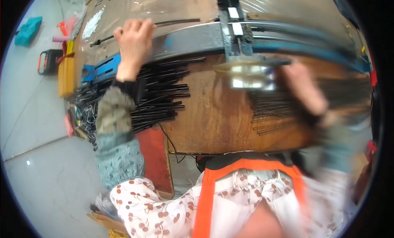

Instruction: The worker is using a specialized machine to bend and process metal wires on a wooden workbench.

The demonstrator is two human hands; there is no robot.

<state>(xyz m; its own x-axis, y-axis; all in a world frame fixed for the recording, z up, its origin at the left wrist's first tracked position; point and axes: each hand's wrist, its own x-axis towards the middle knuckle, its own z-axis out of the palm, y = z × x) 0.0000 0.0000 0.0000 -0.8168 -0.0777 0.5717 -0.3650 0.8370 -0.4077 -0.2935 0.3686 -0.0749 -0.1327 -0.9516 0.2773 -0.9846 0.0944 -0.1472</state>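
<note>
My left hand (134, 37) is closed, its fingers curled over a long thin dark rod (178, 21) that sticks out on both sides. The rod's left end carries a small dark fitting. Beneath the rod runs a grey metal rail (188, 41) with an upright clamp-like fixture (235, 28) on it. My right hand (303, 84) is smeared by motion beside the black handle (281, 62) at the fixture's front; whether its fingers grip the handle cannot be made out. A shiny, blurred metal part (252, 75) lies under the handle.
Many black rods (164, 90) with metal hooks (88, 114) lie left on the wooden table (205, 114). Thin coil springs (271, 110) are heaped right. A blue bracket (107, 67) sits by the rail's left end. A yellow box (65, 78) and a red board (154, 156) flank the table.
</note>
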